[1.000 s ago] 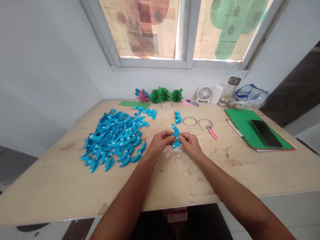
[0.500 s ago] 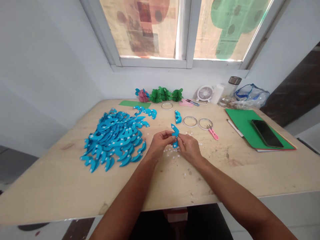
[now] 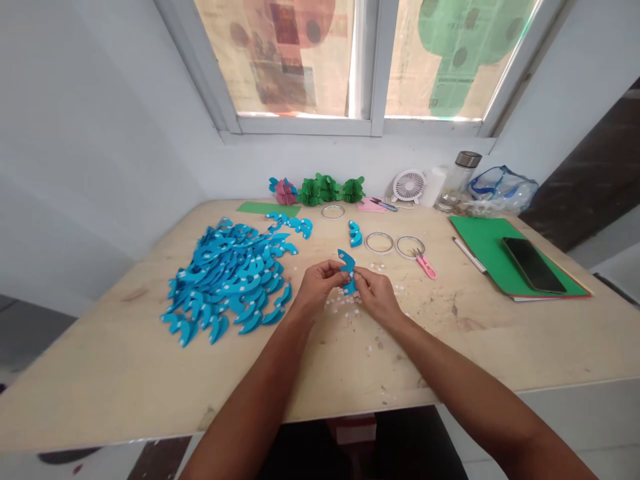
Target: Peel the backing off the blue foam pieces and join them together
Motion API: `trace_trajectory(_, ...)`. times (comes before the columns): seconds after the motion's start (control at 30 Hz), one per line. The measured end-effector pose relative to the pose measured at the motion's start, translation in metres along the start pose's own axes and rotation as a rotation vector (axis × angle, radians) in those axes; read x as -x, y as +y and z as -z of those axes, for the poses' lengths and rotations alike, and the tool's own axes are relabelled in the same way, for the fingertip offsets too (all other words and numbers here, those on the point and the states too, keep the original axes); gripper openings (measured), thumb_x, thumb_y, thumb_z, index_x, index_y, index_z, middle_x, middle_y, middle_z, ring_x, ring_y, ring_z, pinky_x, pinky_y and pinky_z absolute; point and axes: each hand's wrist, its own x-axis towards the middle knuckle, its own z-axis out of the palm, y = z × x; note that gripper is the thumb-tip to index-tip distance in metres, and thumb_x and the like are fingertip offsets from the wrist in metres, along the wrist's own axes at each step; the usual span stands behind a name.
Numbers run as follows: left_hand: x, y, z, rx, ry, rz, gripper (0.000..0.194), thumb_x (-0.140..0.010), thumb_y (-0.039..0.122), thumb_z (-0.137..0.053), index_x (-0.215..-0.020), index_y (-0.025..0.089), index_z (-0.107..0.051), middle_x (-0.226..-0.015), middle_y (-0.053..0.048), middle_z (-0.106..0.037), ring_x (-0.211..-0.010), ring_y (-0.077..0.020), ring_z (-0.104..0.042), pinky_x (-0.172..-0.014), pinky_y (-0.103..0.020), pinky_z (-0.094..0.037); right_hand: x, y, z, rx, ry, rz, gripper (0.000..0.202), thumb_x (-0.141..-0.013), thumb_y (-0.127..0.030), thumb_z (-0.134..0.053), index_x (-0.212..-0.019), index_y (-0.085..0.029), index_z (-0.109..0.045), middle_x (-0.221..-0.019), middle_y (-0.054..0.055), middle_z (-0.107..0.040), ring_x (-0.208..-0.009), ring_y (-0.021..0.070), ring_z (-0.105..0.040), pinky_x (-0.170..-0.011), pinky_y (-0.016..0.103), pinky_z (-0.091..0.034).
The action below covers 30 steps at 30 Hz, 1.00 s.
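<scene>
A curved blue paper piece (image 3: 347, 260) with small white squares is between my hands above the middle of the table. My left hand (image 3: 320, 285) pinches its left edge. My right hand (image 3: 376, 291) has its thumb and finger closed on the right edge of the same piece. Small white bits (image 3: 345, 308) are scattered on the wood beneath. To the left lies a big pile of similar blue pieces (image 3: 225, 273). Another blue piece (image 3: 355, 234) lies beyond my hands.
Tape rings (image 3: 379, 243) and pink-handled snips (image 3: 425, 264) lie right of centre. A black phone (image 3: 533, 265) rests on green sheets (image 3: 480, 247) at the right. Along the wall stand paper ornaments (image 3: 328, 189), a white fan (image 3: 409, 186) and a bottle (image 3: 457, 181).
The blue piece has turned slightly in my fingers, its upper tip shifting a little left. Both hands still hold it. The whole view has shifted very slightly.
</scene>
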Motion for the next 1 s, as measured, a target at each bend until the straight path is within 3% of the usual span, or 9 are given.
trace_trajectory(0.13,0.000,0.001,0.000,0.017,0.004,0.014,0.025,-0.052,0.023,-0.075,-0.072,0.014,-0.064,-0.062,0.001,-0.062,-0.060,-0.0116,-0.057,-0.061,-0.024,-0.046,-0.002,0.004,-0.001,-0.208,0.012,-0.085,0.026,-0.083,-0.031,-0.043,-0.084,-0.019,-0.065,-0.068,0.001,-0.063,-0.065,0.0159,-0.057,-0.061,0.025,-0.040)
trace_trajectory(0.47,0.000,0.001,0.000,-0.026,-0.004,0.007,0.028,-0.055,0.028,-0.074,-0.077,0.013,-0.065,-0.067,-0.003,-0.064,-0.063,-0.0138,-0.057,-0.060,-0.026,-0.047,-0.006,0.008,-0.004,-0.388,0.055,-0.202,0.024,-0.077,-0.036,-0.050,-0.072,-0.016,-0.063,-0.062,0.002,-0.060,-0.056,0.0138,-0.053,-0.054,0.024,-0.041)
trace_trajectory(0.63,0.004,0.005,-0.002,-0.127,-0.086,0.025,0.027,-0.058,0.033,-0.072,-0.077,0.014,-0.067,-0.071,-0.004,-0.065,-0.061,-0.0129,-0.056,-0.054,-0.023,-0.044,-0.008,0.006,0.001,-0.423,0.144,-0.217,0.024,-0.075,-0.036,-0.051,-0.070,-0.015,-0.062,-0.057,0.000,-0.056,-0.054,0.0131,-0.050,-0.052,0.024,-0.039)
trace_trajectory(1.0,0.009,0.003,-0.012,-0.208,-0.066,-0.084,0.030,-0.052,0.028,-0.075,-0.077,0.015,-0.064,-0.068,-0.001,-0.063,-0.065,-0.0129,-0.056,-0.060,-0.024,-0.045,-0.009,0.006,0.003,-0.399,0.213,-0.216,0.024,-0.075,-0.035,-0.050,-0.072,-0.015,-0.064,-0.060,0.001,-0.057,-0.055,0.0129,-0.049,-0.052,0.024,-0.039)
